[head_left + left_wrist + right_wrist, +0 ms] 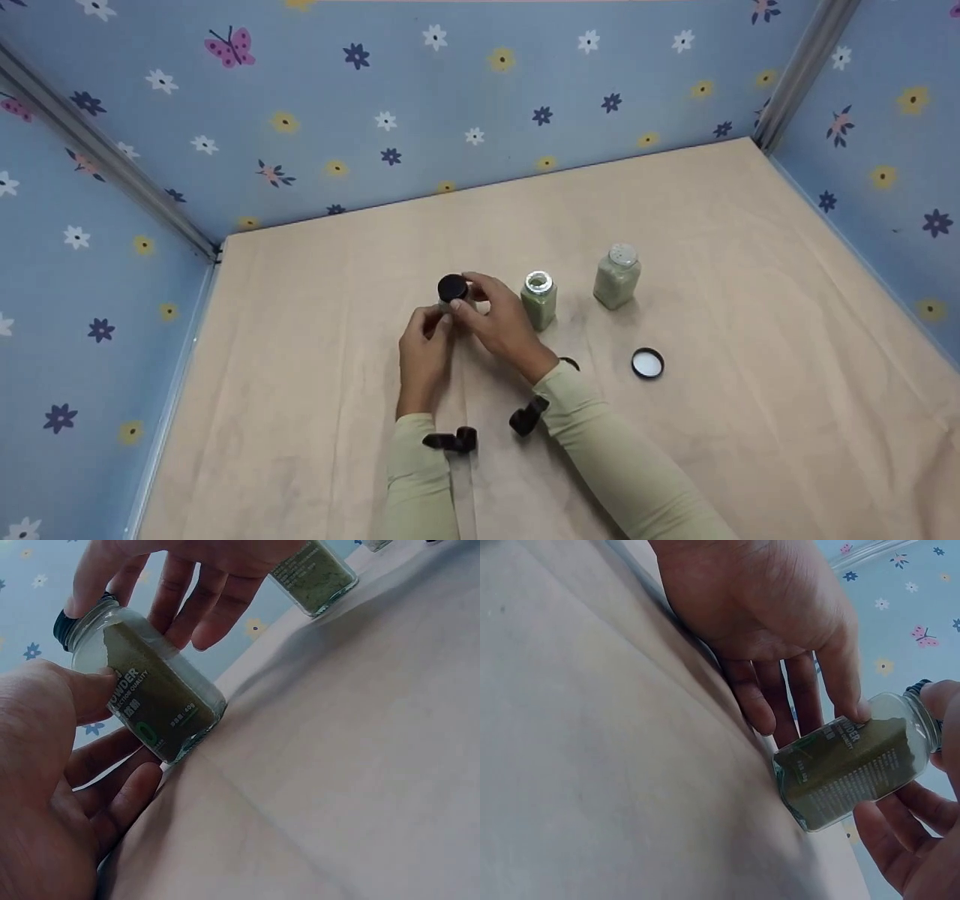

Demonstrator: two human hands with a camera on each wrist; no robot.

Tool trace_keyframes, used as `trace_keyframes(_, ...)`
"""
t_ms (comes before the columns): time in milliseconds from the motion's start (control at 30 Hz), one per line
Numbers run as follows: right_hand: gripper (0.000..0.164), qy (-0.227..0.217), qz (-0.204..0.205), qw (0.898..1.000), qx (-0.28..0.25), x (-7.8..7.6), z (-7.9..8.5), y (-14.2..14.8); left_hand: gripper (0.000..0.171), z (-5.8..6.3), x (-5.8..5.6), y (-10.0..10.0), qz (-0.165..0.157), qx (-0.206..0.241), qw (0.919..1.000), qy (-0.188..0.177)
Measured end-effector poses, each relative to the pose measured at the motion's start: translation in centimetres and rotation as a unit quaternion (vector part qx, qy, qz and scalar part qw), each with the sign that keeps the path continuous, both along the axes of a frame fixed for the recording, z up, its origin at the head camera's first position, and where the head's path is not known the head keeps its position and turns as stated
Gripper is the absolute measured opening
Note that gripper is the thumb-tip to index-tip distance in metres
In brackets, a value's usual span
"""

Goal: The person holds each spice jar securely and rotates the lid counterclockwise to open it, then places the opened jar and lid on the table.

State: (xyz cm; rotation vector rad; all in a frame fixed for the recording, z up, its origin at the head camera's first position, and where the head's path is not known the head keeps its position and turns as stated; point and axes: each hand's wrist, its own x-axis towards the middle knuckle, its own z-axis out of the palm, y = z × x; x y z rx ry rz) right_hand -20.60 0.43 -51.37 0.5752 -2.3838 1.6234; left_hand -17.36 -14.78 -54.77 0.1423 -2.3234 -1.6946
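A square glass jar of green powder with a printed label stands at the table surface between both hands. My left hand grips the jar's body, its thumb on the label side. On top sits a black screw cap, which my right hand pinches between thumb and fingers. Just right of that hand stands an uncapped jar of green powder with a silvery rim. Farther right is another jar with a pale perforated top. In the head view the hands hide most of the held jar.
A black lid lies with its white inside facing up, right of the jars. Another dark lid is partly hidden by my right wrist. A beige cloth covers the table, and blue flowered panels enclose its back and sides.
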Motion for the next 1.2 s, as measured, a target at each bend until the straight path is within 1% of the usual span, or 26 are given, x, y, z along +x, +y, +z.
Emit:
trace_keyframes(133, 0.043, -0.015, -0.002, 1.000, -0.022, 0.08, -0.12, 0.07, 0.017, 0.00, 0.07, -0.04, -0.004, 0.006, 1.0000, 0.002)
trace_keyframes(367, 0.033, -0.009, 0.011, 1.000, -0.022, 0.26, -0.08, 0.26, 0.018, 0.09, 0.14, -0.02, -0.003, 0.005, 1.0000, -0.007)
trace_keyframes(500, 0.036, -0.009, 0.009, 1.000, -0.002, 0.27, -0.03, 0.31, 0.018, 0.09, 0.09, -0.02, 0.001, 0.004, 1.0000, -0.009)
trace_keyframes(633, 0.038, -0.011, 0.001, 1.000, 0.013, 0.30, 0.02, 0.32, 0.017, 0.15, 0.07, 0.03, -0.003, 0.006, 1.0000, -0.005)
trace_keyframes(967, 0.044, -0.010, -0.003, 1.000, 0.020, 0.17, 0.10, 0.01, 0.015, 0.17, 0.20, 0.04, -0.007, 0.012, 0.9999, -0.005)
trace_keyframes(1200, 0.048, -0.017, -0.017, 0.998, 0.056, 0.01, 0.53, -0.34, 0.016, 0.25, 0.20, 0.02, -0.005, 0.006, 0.9999, -0.011)
